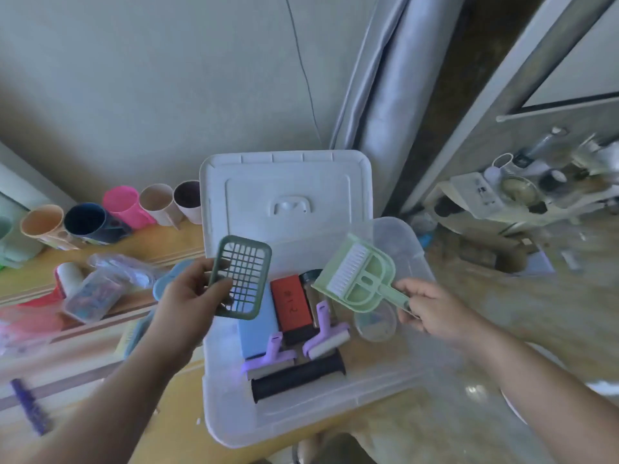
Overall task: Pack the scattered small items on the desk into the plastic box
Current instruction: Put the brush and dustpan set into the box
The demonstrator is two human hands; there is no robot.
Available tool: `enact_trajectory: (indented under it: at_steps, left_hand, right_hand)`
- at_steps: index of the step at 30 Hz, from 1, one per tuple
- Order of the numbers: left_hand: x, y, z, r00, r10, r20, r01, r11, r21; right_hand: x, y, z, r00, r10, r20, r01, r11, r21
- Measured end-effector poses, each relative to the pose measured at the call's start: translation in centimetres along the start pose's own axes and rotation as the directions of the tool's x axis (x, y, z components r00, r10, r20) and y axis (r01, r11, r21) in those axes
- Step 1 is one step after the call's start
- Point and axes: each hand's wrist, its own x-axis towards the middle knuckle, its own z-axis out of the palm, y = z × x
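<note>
Green plastic fills both hands above the box (395, 380), which sits centre-low in the frame with its lid (284, 182) propped behind. The left hand (187, 296) curls thumb and fingers round the lower-left edge of a dark green grid tray (243, 276), tilted over the box's left side. The right hand (432, 309) pinches the thin handle of a pale green dustpan (356, 274) with a white brush clipped in it, right of centre.

Both pieces look light, stiff and smooth. The tray's bars give fingers purchase; the dustpan handle is the natural hold, though the brush may shake loose if tipped.

Inside lie a blue case (256, 329), a red block (291, 303), two purple scrapers (323, 336) and a black roller (298, 376). Cups (87, 222) line the desk at upper left.
</note>
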Motion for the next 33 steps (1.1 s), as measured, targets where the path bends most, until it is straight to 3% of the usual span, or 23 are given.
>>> enact_trajectory:
  at_steps: [4,8,12,14,15,16,18,20,22,26,33]
  left_hand:
    - [-0.8,-0.5,5.4,0.995,-0.069,0.069,0.067,0.997,0.029]
    - [-1.4,-1.8,6.9,0.987,-0.142,0.072,0.135,0.986,0.094]
    - [-1.1,-2.1,6.7,0.979,-0.196,0.055,0.19,0.976,0.11]
    - [-0.6,-2.2,6.7,0.976,-0.214,0.045,0.208,0.973,0.104]
    - [-0.3,-2.2,6.7,0.974,-0.221,0.044,0.216,0.972,0.096]
    - [-0.1,-2.3,6.7,0.973,-0.224,0.048,0.219,0.972,0.09]
    - [0.1,-2.4,6.9,0.973,-0.223,0.063,0.218,0.972,0.088]
    - [-0.2,-2.4,7.3,0.97,-0.229,0.087,0.223,0.972,0.074]
    - [-0.6,-2.6,7.5,0.965,-0.241,0.1,0.236,0.97,0.066]
    - [-1.7,-3.2,7.4,0.962,-0.253,0.101,0.248,0.967,0.055]
    - [-3.6,-4.1,5.8,0.955,-0.286,0.073,0.284,0.958,0.035]
  right_hand:
    - [0.6,1.6,-1.8,0.99,0.126,0.065,-0.133,0.984,0.121]
    - [1.5,2.3,-2.5,0.984,0.092,0.155,-0.129,0.961,0.245]
    - [1.1,1.7,-2.6,0.981,-0.133,0.143,0.107,0.978,0.177]
    - [1.2,0.7,-3.4,0.968,-0.18,0.173,0.178,0.984,0.026]
    - [1.7,0.5,-3.9,0.962,-0.197,0.187,0.223,0.966,-0.13]
    - [2.2,0.4,-4.4,0.957,-0.203,0.208,0.267,0.897,-0.353]
    - [3.4,0.2,-4.7,0.943,-0.159,0.292,0.328,0.587,-0.74]
    - [4.6,0.6,-2.8,0.909,-0.082,0.408,0.414,0.288,-0.864]
    - [5.6,1.6,-0.1,0.884,0.004,0.468,0.464,0.123,-0.877]
    - [7.3,2.9,3.6,0.874,0.11,0.474,0.48,-0.042,-0.876]
    - [7.3,1.4,5.6,0.898,0.152,0.412,0.436,-0.201,-0.877]
